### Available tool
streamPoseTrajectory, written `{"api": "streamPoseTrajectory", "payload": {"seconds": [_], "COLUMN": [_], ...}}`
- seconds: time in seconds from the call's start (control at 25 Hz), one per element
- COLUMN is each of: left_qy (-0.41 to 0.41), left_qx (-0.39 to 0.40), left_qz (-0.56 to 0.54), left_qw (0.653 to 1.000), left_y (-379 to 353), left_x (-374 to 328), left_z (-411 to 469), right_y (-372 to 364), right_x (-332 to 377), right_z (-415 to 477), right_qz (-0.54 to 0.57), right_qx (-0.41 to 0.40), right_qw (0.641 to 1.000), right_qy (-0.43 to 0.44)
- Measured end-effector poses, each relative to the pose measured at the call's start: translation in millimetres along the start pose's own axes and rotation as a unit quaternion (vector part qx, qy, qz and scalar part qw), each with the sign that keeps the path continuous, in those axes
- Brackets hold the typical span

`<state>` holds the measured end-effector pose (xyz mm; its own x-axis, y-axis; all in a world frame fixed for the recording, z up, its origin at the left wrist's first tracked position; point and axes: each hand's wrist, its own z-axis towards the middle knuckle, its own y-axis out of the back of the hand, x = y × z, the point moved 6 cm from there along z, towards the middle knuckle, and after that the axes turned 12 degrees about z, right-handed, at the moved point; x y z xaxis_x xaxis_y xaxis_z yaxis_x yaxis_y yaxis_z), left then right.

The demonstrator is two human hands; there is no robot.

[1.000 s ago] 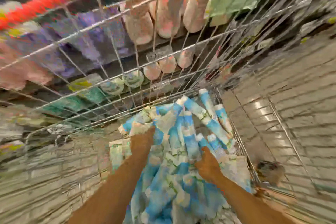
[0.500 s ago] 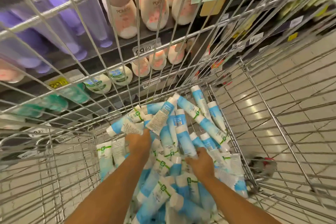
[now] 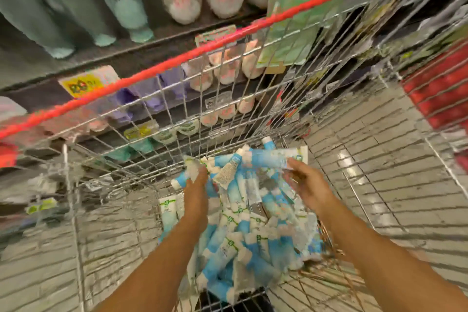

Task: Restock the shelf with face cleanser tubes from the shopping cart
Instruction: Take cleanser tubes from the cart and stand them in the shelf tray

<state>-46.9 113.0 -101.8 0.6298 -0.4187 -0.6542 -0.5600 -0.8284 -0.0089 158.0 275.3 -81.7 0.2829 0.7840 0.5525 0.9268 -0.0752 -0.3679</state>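
Observation:
A heap of blue-and-white face cleanser tubes (image 3: 240, 235) lies in the wire shopping cart (image 3: 177, 99). My right hand (image 3: 307, 185) is lifted above the heap and grips blue-and-white tubes (image 3: 272, 159) held sideways, white caps to the left. My left hand (image 3: 196, 190) is at the far left of the heap, fingers closed on a tube (image 3: 190, 168) with a white cap. The frame is blurred, so the number of tubes in each hand is unclear.
Behind the cart's red rim (image 3: 162, 68) stand store shelves (image 3: 121, 53) with teal, pink and purple tubes and a yellow price tag (image 3: 83, 83). A red object (image 3: 440, 94) sits at the right. Tiled floor shows through the cart's mesh.
Both hands have risen out of the heap with tubes; the right hand moved up and to the right. The view tilted upward, bringing the cart's red rim and higher shelves into sight.

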Motion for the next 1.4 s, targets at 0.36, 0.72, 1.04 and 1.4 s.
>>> {"api": "streamPoseTrajectory", "payload": {"seconds": [0.36,0.72,1.04,1.4], "left_qy": [-0.168,-0.262,-0.266,-0.291], "left_qx": [0.158,-0.003,-0.184,-0.200], "left_qz": [-0.081,-0.158,-0.263,-0.272], "left_qw": [0.970,0.952,0.909,0.895], "left_y": [28,159,335,568], "left_x": [-119,-99,-47,-50], "left_z": [-180,-297,-366,-409], "right_y": [-122,-197,-266,-374], "right_x": [80,-35,-165,-337], "right_z": [-149,-273,-381,-509], "right_qz": [0.215,-0.103,-0.246,-0.209], "right_qx": [0.194,0.305,0.399,0.439], "right_qw": [0.957,0.945,0.882,0.869], "right_qy": [0.029,-0.049,-0.053,-0.091]}}
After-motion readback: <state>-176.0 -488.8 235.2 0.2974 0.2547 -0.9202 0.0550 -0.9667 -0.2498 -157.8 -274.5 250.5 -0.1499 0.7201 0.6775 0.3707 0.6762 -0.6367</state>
